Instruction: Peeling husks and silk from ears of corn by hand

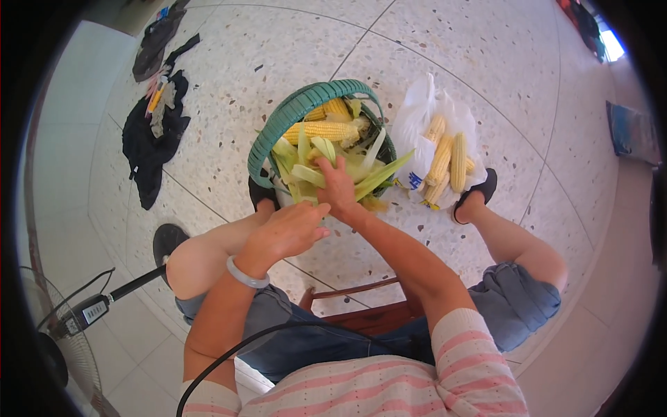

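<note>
A green woven basket (285, 115) with a tall arched handle stands on the floor in front of me. Yellow ears of corn (326, 131) lie inside it, among loose pale green husks (309, 174). My right hand (337, 186) reaches into the near side of the basket, its fingers closed around corn husk; the fingertips are partly hidden among the leaves. Just left of my right wrist is my left hand (288, 228), back upward, with a bracelet on the wrist. Its thumb and a finger are apart, and nothing shows between them.
Right of the basket, a white plastic bag (415, 115) lies with several husked ears of corn (441, 160) on it. Dark cloth (156, 149) is on the floor at left. A fan (69, 340) stands at lower left. A wooden stool (368, 316) shows between my legs.
</note>
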`<control>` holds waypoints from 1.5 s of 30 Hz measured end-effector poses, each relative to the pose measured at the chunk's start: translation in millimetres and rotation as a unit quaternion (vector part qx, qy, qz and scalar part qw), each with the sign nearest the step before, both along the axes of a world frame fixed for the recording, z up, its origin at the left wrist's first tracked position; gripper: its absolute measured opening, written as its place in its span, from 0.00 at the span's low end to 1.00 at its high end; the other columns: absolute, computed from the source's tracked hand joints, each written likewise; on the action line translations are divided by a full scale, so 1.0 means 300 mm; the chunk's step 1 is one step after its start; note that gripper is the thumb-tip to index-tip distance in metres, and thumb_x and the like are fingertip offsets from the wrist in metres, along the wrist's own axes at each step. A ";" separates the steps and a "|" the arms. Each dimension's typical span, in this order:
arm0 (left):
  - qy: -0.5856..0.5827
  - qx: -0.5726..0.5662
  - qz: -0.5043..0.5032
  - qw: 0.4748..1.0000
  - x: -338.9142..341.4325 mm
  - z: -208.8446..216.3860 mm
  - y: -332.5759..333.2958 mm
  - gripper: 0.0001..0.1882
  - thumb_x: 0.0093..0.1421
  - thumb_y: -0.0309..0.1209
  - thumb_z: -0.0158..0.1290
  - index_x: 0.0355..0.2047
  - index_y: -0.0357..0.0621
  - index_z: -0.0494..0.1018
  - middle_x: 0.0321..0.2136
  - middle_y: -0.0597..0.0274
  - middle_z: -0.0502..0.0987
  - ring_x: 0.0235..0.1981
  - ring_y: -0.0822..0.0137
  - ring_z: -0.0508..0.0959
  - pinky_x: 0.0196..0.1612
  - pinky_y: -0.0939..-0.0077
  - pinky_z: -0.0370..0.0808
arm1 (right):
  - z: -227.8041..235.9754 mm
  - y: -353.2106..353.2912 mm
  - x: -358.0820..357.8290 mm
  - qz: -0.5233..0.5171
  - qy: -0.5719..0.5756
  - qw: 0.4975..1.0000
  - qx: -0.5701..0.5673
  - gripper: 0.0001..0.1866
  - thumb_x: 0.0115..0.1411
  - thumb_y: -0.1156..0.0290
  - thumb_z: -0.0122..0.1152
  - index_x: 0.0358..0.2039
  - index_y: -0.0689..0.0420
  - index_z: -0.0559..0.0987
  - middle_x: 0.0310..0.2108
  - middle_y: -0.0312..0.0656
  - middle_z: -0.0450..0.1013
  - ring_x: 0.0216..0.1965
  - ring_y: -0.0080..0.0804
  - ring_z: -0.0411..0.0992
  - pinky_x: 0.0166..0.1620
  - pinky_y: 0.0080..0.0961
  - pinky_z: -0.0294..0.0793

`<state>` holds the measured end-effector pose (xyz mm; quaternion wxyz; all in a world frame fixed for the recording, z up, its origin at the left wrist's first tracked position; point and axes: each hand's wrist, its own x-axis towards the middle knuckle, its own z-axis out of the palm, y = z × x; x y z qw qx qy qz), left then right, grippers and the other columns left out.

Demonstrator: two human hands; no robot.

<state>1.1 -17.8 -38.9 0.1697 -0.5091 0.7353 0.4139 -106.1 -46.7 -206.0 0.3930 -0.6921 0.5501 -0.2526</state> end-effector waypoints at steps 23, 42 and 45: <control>-0.038 -0.092 0.027 0.995 -0.002 0.014 0.111 0.18 0.56 0.35 0.57 0.44 0.40 0.68 0.34 0.48 0.72 0.36 0.49 0.76 0.37 0.56 0.73 | -0.019 -0.291 -0.195 0.256 0.442 0.859 -0.037 0.04 0.46 0.74 0.64 0.25 0.54 0.81 0.30 0.48 0.77 0.38 0.42 0.78 0.36 0.27 0.78; 0.062 -0.183 0.009 0.981 -0.035 -0.031 0.170 0.11 0.49 0.28 0.57 0.33 0.40 0.69 0.26 0.54 0.73 0.29 0.56 0.77 0.27 0.60 0.70 | -0.031 -0.094 0.030 0.236 0.344 0.897 -0.148 0.24 0.51 0.64 0.64 0.49 0.49 0.71 0.43 0.48 0.64 0.44 0.50 0.68 0.45 0.42 0.68; 0.046 -0.165 0.019 0.985 -0.021 -0.023 0.160 0.10 0.49 0.28 0.56 0.32 0.40 0.69 0.26 0.54 0.73 0.29 0.56 0.77 0.27 0.60 0.70 | -0.034 -0.126 0.026 0.302 0.333 0.884 -0.131 0.23 0.50 0.63 0.64 0.47 0.50 0.73 0.42 0.49 0.67 0.44 0.50 0.70 0.44 0.43 0.70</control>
